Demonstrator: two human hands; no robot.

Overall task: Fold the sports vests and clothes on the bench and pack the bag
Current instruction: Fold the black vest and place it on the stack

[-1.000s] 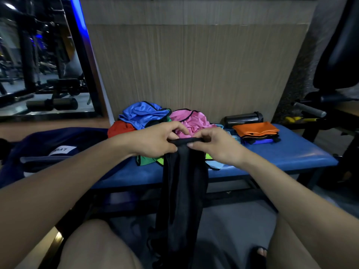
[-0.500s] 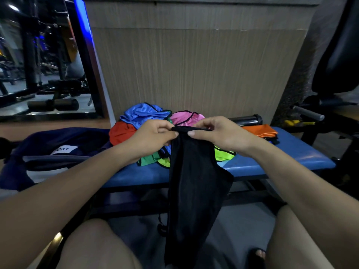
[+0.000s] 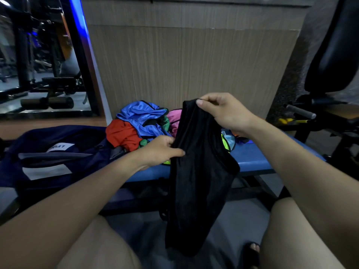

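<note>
**Over the bench edge: black garment held up, not yet folded**

Above the blue bench [image 3: 250, 162], the right hand [image 3: 223, 111] pinches the top edge of a black garment [image 3: 196, 181] and holds it high, while the left hand [image 3: 161, 150] grips its side lower down. The cloth hangs past the bench towards the floor between the knees. Behind it lies a heap of unfolded vests [image 3: 139, 125] (blue, red, pink, green), and the navy bag [image 3: 58, 152] sits open at the left end.

The risk, as I judge it, is in the slippery-looking fabric: a light pinch could let it slide free and drop to the floor. Laying it down may also snag or drag the loose heap, since that lies just behind.
</note>
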